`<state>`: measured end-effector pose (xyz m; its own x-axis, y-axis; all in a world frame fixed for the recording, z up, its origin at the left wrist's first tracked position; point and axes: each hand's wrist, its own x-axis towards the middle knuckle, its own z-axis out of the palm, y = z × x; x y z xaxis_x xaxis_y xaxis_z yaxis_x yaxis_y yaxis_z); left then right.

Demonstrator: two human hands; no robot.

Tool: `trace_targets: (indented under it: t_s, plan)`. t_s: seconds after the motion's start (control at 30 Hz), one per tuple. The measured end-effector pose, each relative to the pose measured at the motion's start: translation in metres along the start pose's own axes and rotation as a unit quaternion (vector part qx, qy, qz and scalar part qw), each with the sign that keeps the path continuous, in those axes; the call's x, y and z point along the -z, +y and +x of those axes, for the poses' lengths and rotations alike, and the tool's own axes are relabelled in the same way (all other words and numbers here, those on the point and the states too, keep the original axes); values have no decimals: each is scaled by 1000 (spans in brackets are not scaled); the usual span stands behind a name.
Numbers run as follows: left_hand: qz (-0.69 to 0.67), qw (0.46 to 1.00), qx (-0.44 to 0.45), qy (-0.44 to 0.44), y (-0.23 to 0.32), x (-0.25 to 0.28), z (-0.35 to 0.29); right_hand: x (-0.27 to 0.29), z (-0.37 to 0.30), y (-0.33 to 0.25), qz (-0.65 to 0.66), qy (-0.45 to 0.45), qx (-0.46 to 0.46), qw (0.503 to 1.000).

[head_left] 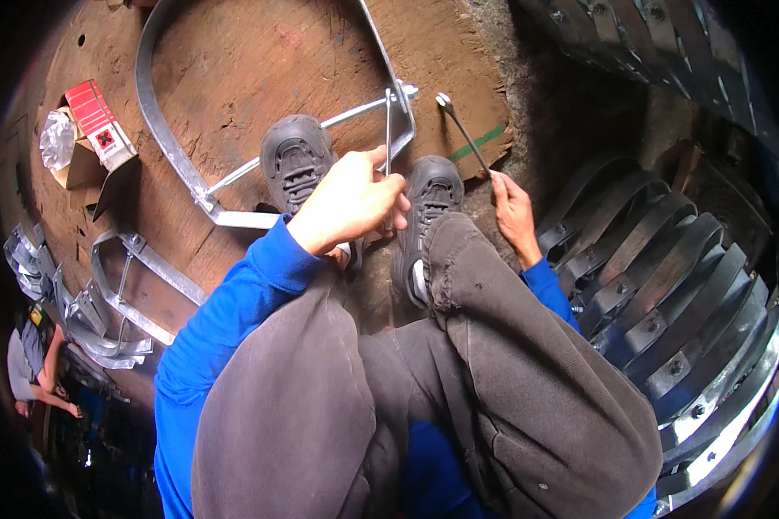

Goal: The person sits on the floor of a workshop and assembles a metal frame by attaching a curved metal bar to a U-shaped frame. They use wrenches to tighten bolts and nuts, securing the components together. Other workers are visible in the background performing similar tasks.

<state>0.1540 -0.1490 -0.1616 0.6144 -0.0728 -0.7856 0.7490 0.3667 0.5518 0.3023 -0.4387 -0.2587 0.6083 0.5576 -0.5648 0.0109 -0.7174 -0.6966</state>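
Observation:
A large bent flat-metal clamp (151,112) lies on the wooden board, with a long threaded rod (355,112) running across it between its two sides. Nuts (402,90) show at the rod's right end. My left hand (350,195) is closed around a slim wrench (389,134), whose upper end overlaps the rod just left of those nuts; I cannot tell whether it grips one. Off to the right, my right hand (514,214) holds a second wrench (467,134) by its lower end. That wrench's head points up and left, apart from the clamp.
Beside the clamp at left stands an opened red-and-white carton (104,130) with clear plastic (56,143). Smaller metal clamps (156,277) lie below it. Curved metal bands (666,285) are stacked at right, more (666,35) at upper right. Another person (39,363) is at lower left.

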Motion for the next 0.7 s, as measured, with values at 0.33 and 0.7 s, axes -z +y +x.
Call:
trace_targets:
  t_s: [0.33,0.7]
  plan:
    - [-27,1000,-7,9,3,4,-1,53,5,-164,-292,2,135,947]
    - [-26,998,20,52,6,-2,-1,28,35,-232,-416,67,349,837]
